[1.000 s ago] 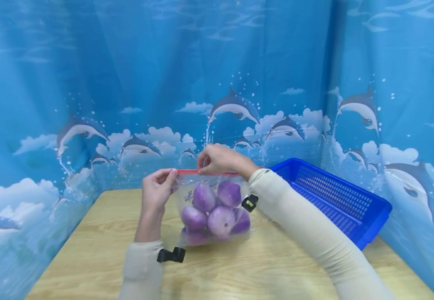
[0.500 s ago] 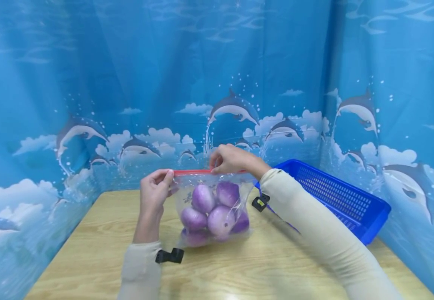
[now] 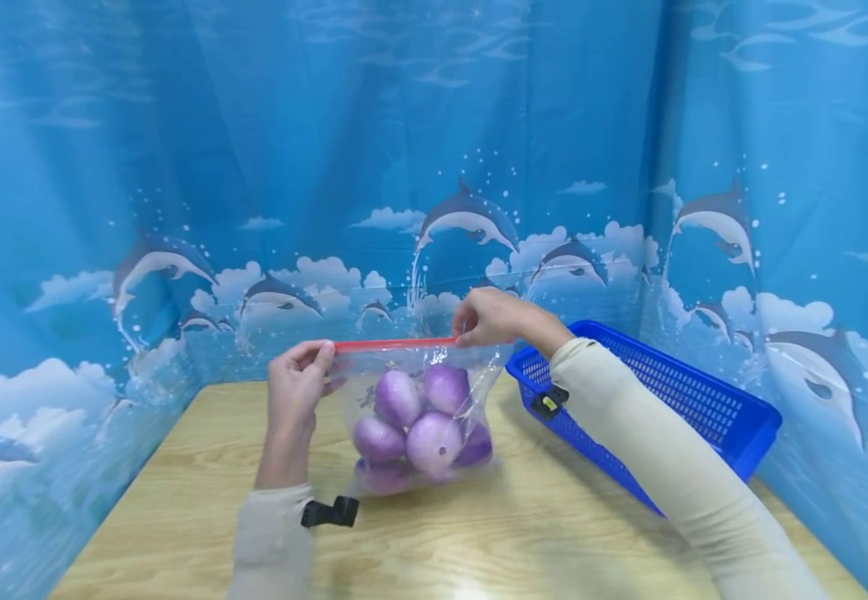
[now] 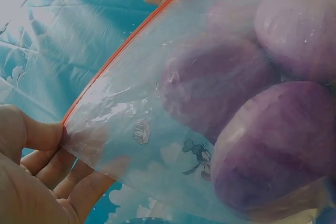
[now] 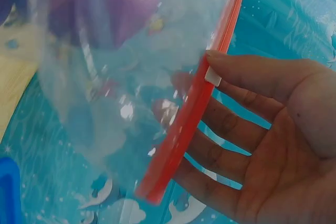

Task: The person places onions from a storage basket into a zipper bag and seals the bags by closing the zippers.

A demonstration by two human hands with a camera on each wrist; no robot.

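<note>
A clear zip bag (image 3: 362, 375) with a red zip strip (image 3: 396, 343) stands upright over the table, holding several purple onions (image 3: 434, 442). Its top left corner is pinched between thumb and fingers of my left hand (image 3: 297, 390); the left wrist view shows the thumb at the strip's end and the fingers behind the plastic. My right hand (image 3: 499, 317) pinches a small white slider (image 5: 213, 76) on the strip, near the right end. In the right wrist view the other fingers spread behind the bag. Small cartoon prints (image 4: 198, 157) mark the plastic.
A blue perforated plastic basket (image 3: 760, 417) sits at the right of the wooden table (image 3: 178, 492), partly behind my right forearm. A blue dolphin-print curtain (image 3: 313, 167) closes off the back and sides. Each wrist carries a small black mount (image 3: 332, 512).
My right hand has slid rightward along the red strip with the slider, from near its middle toward the right end. My left hand and the bag have shifted slightly left.
</note>
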